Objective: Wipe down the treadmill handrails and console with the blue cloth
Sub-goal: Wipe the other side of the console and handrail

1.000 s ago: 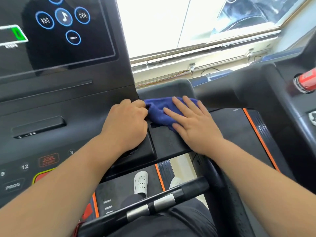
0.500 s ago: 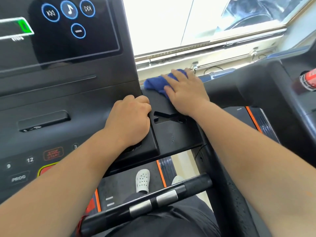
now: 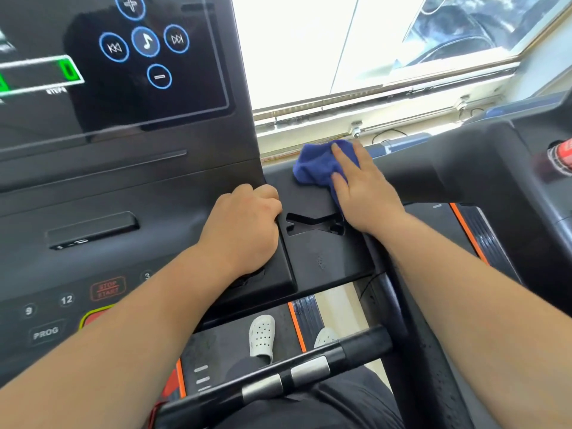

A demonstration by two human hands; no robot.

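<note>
The blue cloth (image 3: 315, 168) lies bunched at the far edge of the black side panel (image 3: 322, 252), to the right of the treadmill console (image 3: 173, 193). My right hand (image 3: 368, 190) lies flat on the cloth with straight fingers and presses it onto the panel. My left hand (image 3: 244, 224) rests on the console's right corner, its fingers curled over the edge beside the panel's cut-out slot. The front handrail bar (image 3: 278, 379) with silver sensor plates crosses below my forearms. The curved right handrail (image 3: 414, 342) runs down under my right forearm.
The console screen (image 3: 123, 57) shows blue round music icons; keypad buttons sit lower left. A red bottle (image 3: 561, 159) stands in the neighbouring machine's holder at right. White shoes (image 3: 262, 339) stand on the belt below. A bright window is ahead.
My right hand slid the cloth away from me, from beside the slot to the panel's far edge. My left hand stayed on the console corner.
</note>
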